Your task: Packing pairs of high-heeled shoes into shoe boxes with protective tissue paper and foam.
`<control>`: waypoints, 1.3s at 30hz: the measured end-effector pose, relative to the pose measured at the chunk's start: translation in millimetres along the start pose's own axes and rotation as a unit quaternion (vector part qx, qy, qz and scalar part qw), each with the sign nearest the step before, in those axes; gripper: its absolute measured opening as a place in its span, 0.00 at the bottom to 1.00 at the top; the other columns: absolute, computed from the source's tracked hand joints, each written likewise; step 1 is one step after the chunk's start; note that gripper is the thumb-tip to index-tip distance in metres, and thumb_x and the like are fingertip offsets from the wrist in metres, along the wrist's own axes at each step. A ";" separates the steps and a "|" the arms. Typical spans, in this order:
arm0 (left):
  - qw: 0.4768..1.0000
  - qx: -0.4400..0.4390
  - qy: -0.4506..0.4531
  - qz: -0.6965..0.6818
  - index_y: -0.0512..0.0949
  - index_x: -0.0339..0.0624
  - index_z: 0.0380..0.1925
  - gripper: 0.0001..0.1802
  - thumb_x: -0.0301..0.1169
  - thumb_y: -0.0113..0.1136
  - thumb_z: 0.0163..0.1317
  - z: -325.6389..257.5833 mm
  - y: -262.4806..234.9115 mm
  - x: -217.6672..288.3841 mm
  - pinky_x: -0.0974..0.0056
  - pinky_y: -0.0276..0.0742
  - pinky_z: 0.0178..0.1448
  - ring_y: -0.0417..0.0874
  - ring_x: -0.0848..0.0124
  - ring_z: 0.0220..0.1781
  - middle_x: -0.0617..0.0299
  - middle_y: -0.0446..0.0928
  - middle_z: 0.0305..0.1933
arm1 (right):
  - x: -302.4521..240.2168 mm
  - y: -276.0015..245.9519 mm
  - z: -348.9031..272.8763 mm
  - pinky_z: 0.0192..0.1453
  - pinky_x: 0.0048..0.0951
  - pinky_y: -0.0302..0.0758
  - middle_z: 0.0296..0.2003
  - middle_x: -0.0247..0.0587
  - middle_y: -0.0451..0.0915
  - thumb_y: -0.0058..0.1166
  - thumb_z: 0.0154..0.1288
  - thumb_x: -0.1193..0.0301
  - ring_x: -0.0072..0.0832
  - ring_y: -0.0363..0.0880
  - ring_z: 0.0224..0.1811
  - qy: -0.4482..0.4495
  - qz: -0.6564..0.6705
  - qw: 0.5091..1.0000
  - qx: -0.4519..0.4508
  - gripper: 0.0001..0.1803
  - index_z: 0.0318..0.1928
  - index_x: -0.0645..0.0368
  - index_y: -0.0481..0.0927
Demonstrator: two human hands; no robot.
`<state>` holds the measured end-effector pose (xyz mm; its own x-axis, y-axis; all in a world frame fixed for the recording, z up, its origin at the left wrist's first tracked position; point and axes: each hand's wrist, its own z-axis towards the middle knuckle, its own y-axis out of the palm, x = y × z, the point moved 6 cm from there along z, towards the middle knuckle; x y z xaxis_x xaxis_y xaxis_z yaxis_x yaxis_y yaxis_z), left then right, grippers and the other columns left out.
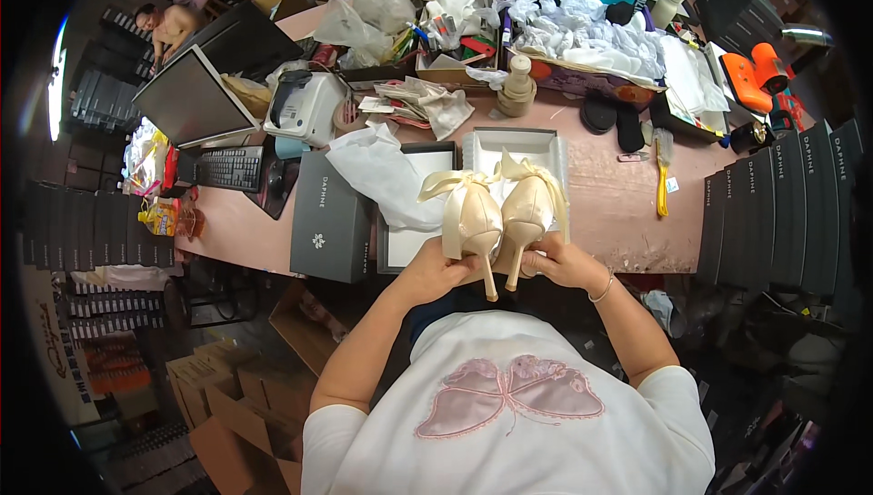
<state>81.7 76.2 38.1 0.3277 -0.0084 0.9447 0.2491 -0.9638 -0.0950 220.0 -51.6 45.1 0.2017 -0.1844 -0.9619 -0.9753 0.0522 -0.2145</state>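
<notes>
Two cream satin high-heeled shoes with ribbon bows are held side by side, heels toward me. My left hand (435, 271) is closed on the left high-heeled shoe (475, 218), its thumb by the heel. The right high-heeled shoe (529, 207) is gripped by my right hand (566, 263) in the same way. The fingers beneath both shoes are hidden. Behind the shoes lies an open shoebox part (516, 140) with a pale inside. Left of it sits another open box part (396, 248), partly covered by white tissue paper (386, 172).
A dark grey shoebox (329, 213) stands left of the open box parts. Farther left are a keyboard (229, 168), a monitor (195, 100) and a label printer (305, 106). A yellow-handled brush (663, 177) lies at right, near stacked shoeboxes (773, 204). Crumpled paper (582, 31) fills a box behind.
</notes>
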 end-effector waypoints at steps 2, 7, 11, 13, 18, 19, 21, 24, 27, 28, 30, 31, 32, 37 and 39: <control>1.000 0.000 0.014 0.021 0.77 0.34 0.43 0.11 0.25 0.54 0.60 2.8 -2.1 3.0 0.67 0.74 0.43 0.76 0.74 0.37 0.59 0.79 0.37 | 4.6 -0.5 1.6 0.43 0.30 0.74 0.36 0.43 0.82 0.52 0.70 0.63 0.28 0.77 0.35 0.006 -0.006 1.000 0.001 0.17 0.48 0.66 0.78; 0.997 -0.051 -0.044 0.036 0.73 0.37 0.51 0.16 0.30 0.55 0.65 11.2 -4.9 -3.0 0.67 0.77 0.49 0.80 0.74 0.45 0.59 0.79 0.44 | 33.4 4.1 10.5 0.46 0.27 0.75 0.39 0.40 0.82 0.50 0.71 0.62 0.25 0.78 0.39 0.033 0.071 0.996 -0.035 0.19 0.50 0.65 0.78; 0.928 -0.086 -0.108 -0.347 0.69 0.35 0.55 0.25 0.46 0.52 0.68 16.3 -3.7 -14.0 0.62 0.79 0.53 0.81 0.68 0.49 0.55 0.78 0.49 | 47.5 19.6 17.1 0.51 0.25 0.75 0.46 0.36 0.80 0.46 0.73 0.61 0.22 0.77 0.44 0.089 0.368 0.924 -0.053 0.21 0.54 0.65 0.76; 0.908 -0.092 -0.106 -0.395 0.69 0.35 0.55 0.26 0.46 0.51 0.69 18.8 -1.0 -19.7 0.61 0.79 0.54 0.80 0.67 0.50 0.54 0.77 0.50 | 44.1 24.8 18.0 0.55 0.25 0.74 0.51 0.36 0.78 0.43 0.74 0.60 0.21 0.77 0.48 0.095 0.449 0.887 -0.052 0.23 0.58 0.65 0.73; 0.896 -0.105 -0.104 -0.418 0.67 0.36 0.56 0.27 0.46 0.51 0.68 18.4 5.3 -22.2 0.61 0.79 0.55 0.80 0.67 0.51 0.54 0.77 0.50 | 48.1 27.7 13.8 0.55 0.25 0.74 0.52 0.37 0.78 0.42 0.75 0.61 0.21 0.77 0.49 0.091 0.452 0.886 -0.045 0.22 0.59 0.65 0.73; 0.897 -0.109 -0.103 -0.416 0.67 0.36 0.56 0.27 0.46 0.51 0.68 18.3 6.6 -22.5 0.62 0.79 0.55 0.80 0.67 0.51 0.54 0.77 0.50 | 49.1 27.9 12.0 0.55 0.25 0.74 0.52 0.37 0.78 0.41 0.75 0.61 0.21 0.77 0.49 0.094 0.453 0.886 -0.043 0.22 0.59 0.65 0.72; 0.897 -0.113 -0.103 -0.414 0.67 0.37 0.56 0.26 0.46 0.51 0.68 18.3 9.6 -24.3 0.63 0.79 0.55 0.80 0.69 0.51 0.55 0.76 0.50 | 50.4 27.7 8.3 0.53 0.24 0.74 0.48 0.36 0.79 0.43 0.74 0.61 0.20 0.76 0.47 0.104 0.439 0.892 -0.031 0.22 0.57 0.65 0.74; 0.900 -0.120 -0.105 -0.405 0.68 0.38 0.56 0.24 0.44 0.51 0.69 19.3 13.2 -26.8 0.65 0.77 0.54 0.79 0.71 0.50 0.57 0.76 0.50 | 53.2 8.6 -1.3 0.48 0.22 0.73 0.41 0.33 0.80 0.47 0.72 0.61 0.17 0.75 0.42 0.144 0.285 0.947 0.028 0.19 0.49 0.66 0.78; 0.914 -0.131 -0.101 -0.372 0.68 0.37 0.56 0.24 0.45 0.51 0.69 17.5 12.2 -20.5 0.66 0.76 0.53 0.79 0.71 0.49 0.57 0.77 0.51 | 73.3 -49.9 -20.7 0.34 0.21 0.69 0.28 0.26 0.74 0.50 0.68 0.63 0.14 0.69 0.30 0.134 0.171 0.958 0.188 0.14 0.34 0.63 0.79; 0.920 -0.127 -0.097 -0.358 0.68 0.37 0.57 0.26 0.46 0.50 0.69 17.4 11.1 -19.4 0.66 0.77 0.52 0.79 0.71 0.48 0.56 0.77 0.51 | 89.3 -75.9 -26.9 0.31 0.21 0.68 0.26 0.25 0.73 0.50 0.67 0.64 0.14 0.68 0.28 0.146 0.125 0.952 0.239 0.14 0.34 0.63 0.79; 0.931 -0.128 -0.091 -0.329 0.67 0.36 0.59 0.29 0.48 0.50 0.69 19.2 11.2 -13.6 0.66 0.78 0.51 0.81 0.71 0.47 0.54 0.77 0.51 | 137.7 -119.3 -37.5 0.32 0.29 0.71 0.23 0.39 0.76 0.50 0.66 0.61 0.23 0.73 0.27 0.164 -0.015 0.939 0.302 0.17 0.31 0.64 0.78; 0.942 -0.125 -0.103 -0.295 0.69 0.36 0.57 0.27 0.47 0.51 0.68 21.7 12.3 -14.7 0.66 0.78 0.50 0.81 0.71 0.46 0.54 0.78 0.49 | 164.3 -135.2 -42.0 0.33 0.33 0.73 0.23 0.47 0.79 0.51 0.66 0.60 0.30 0.77 0.26 0.183 -0.125 0.926 0.305 0.18 0.30 0.65 0.79; 0.951 -0.118 -0.116 -0.262 0.71 0.36 0.55 0.26 0.47 0.51 0.68 21.9 12.1 -18.9 0.65 0.78 0.50 0.81 0.71 0.45 0.54 0.79 0.48 | 180.7 -136.8 -44.3 0.36 0.36 0.74 0.25 0.52 0.79 0.51 0.65 0.59 0.36 0.78 0.29 0.231 -0.215 0.902 0.295 0.19 0.30 0.65 0.79; 0.946 -0.101 -0.041 0.306 0.77 0.34 0.41 0.19 0.41 0.55 0.64 13.9 7.6 -4.2 0.58 0.78 0.45 0.82 0.61 0.42 0.51 0.81 0.39 | 97.7 -139.0 -22.0 0.48 0.44 0.76 0.38 0.60 0.82 0.57 0.61 0.58 0.54 0.81 0.42 0.199 -0.296 0.877 0.323 0.23 0.40 0.71 0.80; 0.867 -0.174 -0.022 0.467 0.78 0.34 0.36 0.16 0.38 0.56 0.63 11.9 28.0 -9.4 0.54 0.77 0.44 0.82 0.56 0.41 0.50 0.80 0.36 | 67.9 -94.6 1.5 0.53 0.39 0.75 0.47 0.59 0.80 0.60 0.59 0.55 0.46 0.80 0.50 0.047 -0.150 0.968 0.193 0.31 0.53 0.69 0.76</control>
<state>96.4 52.4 22.8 0.2746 -0.8253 0.4935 -0.4308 -0.5644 -0.7042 326.2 -67.5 -0.2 0.4435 -0.3365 -0.8307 -0.7639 0.3429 -0.5467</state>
